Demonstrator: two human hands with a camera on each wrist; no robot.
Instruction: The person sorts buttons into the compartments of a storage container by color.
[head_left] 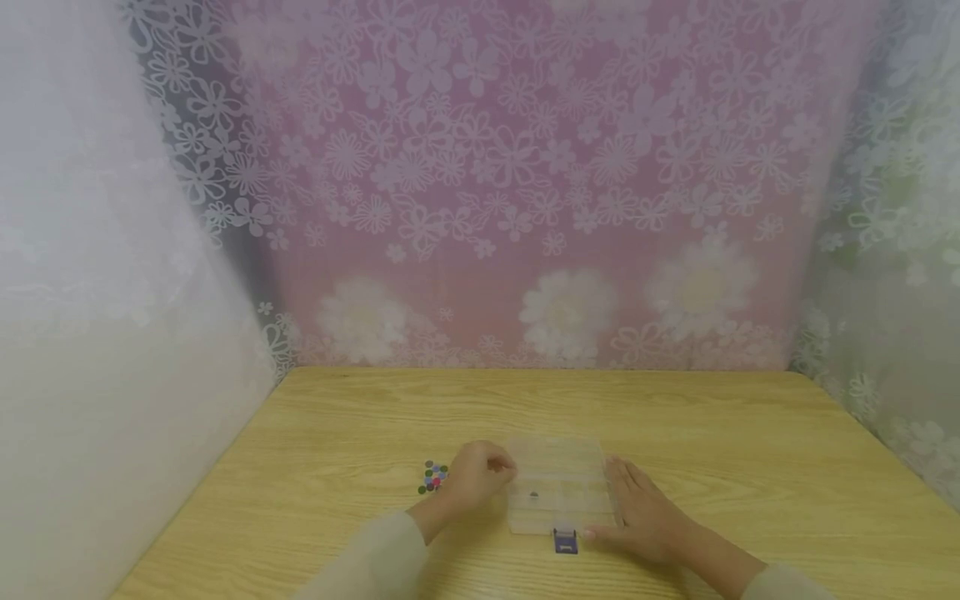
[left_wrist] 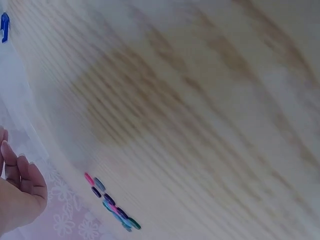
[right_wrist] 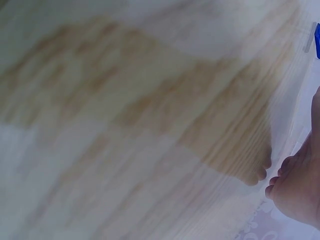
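Lying on a wood-grain table [head_left: 360, 425], toward its near edge: one clear plastic box [head_left: 530, 527], placed between the two hands. By faint lines its interior is divided into sections; whether the clear lid is raised or lowered cannot be told.

One blue latch [head_left: 566, 542], fitted at the middle of the box's near side, projecting toward the person.

One small dark piece [head_left: 534, 495], seen within the box's outline, in its left part.

One cluster of small round pieces [head_left: 432, 478], set close together on the table, left of the box and well apart from it, partly covered by the left forearm. Pink, blue, green and dark purple are shown among them in the left wrist view.

One left hand [head_left: 477, 477], held at the box's left side, with fingers bent and thumb and fingertips brought narrowly together by the edge; whether anything is pinched there cannot be told.

One right hand [head_left: 651, 512], laid along the box's right side, with fingers extended and thumb spread wide toward the latch.

Two pale sleeves [head_left: 382, 554], worn at the forearms.

One pink flowered curtain [head_left: 540, 192], hung behind the table, flanked by whitish sheeting [head_left: 112, 292].
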